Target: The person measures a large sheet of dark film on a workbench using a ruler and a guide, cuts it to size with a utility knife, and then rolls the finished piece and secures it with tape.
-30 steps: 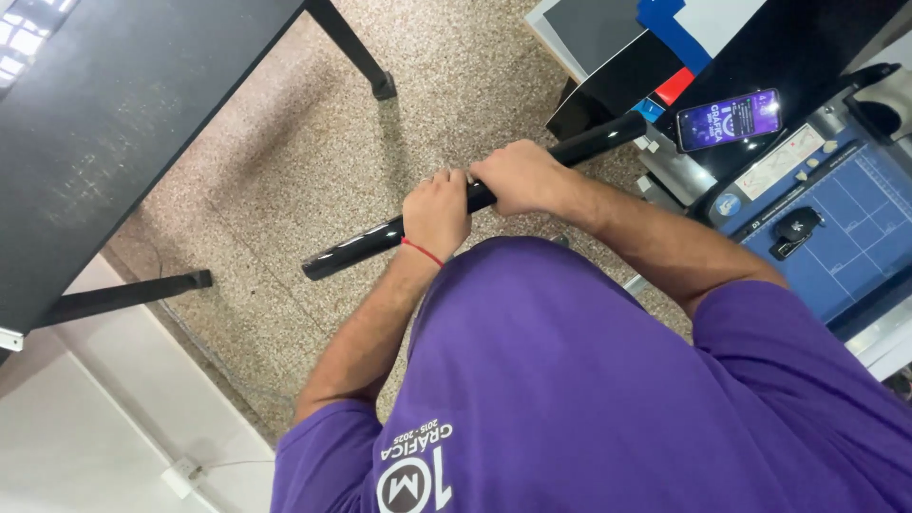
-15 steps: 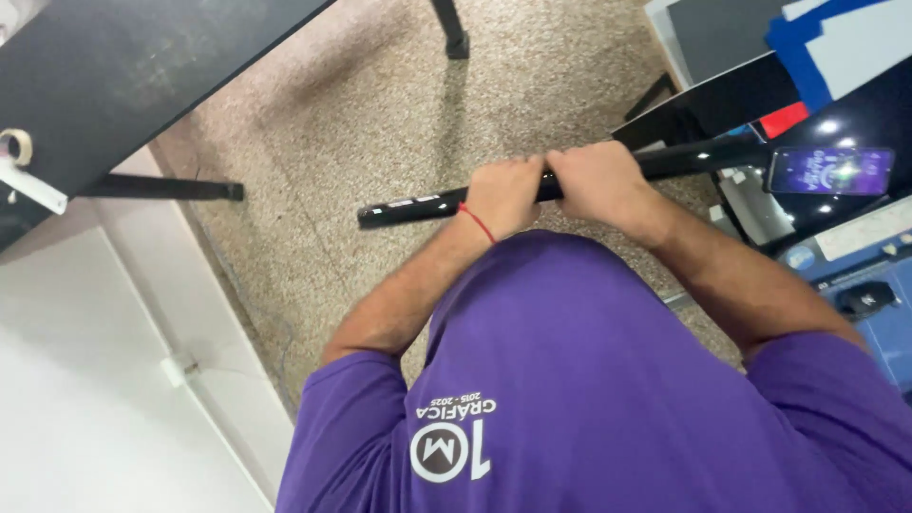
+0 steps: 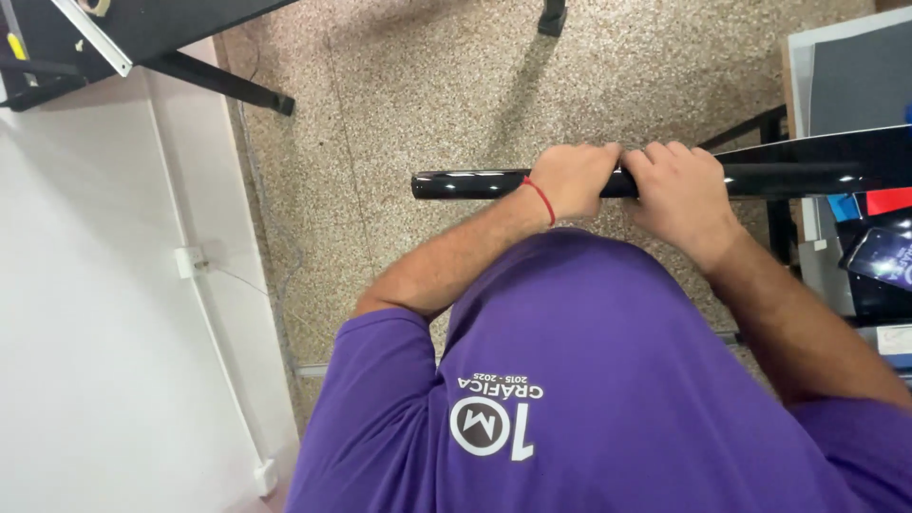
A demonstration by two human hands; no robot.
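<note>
Glossy black, long and narrow, the roll (image 3: 475,184) runs level across the view just in front of the person's chest, and both hands are wrapped round it side by side. The left hand (image 3: 578,179) is fully closed over it, knuckles up, fingers curled down and out of sight on the far side; a thin red thread (image 3: 542,199) circles that wrist. Touching it on the right, the right hand (image 3: 679,190) is likewise clenched round the roll, its fingers bunched tight over the top. The two fists meet at the middle of the visible length — a grip that, judged from the pose, keeps a long, slick thing level and stops it slipping or unrolling.

To the left of the left hand the roll sticks out free, ending in a round cut end with bright highlights strung along its skin (it looks like rolled film or vinyl, though the material cannot be told for sure). To the right of the right hand it widens into a broad, shiny black sheet (image 3: 836,161) that runs to the picture's edge.

Beneath the hands lies a speckled, grainy stone floor (image 3: 427,85) in beige and brown. Nearer than the hands, the person's purple shirt (image 3: 589,380) fills the lower view, smooth knit with a white print. Far left of the hands stands a plain white wall (image 3: 85,304), and beyond it, up left, a dark table (image 3: 180,19) on black metal legs.
</note>
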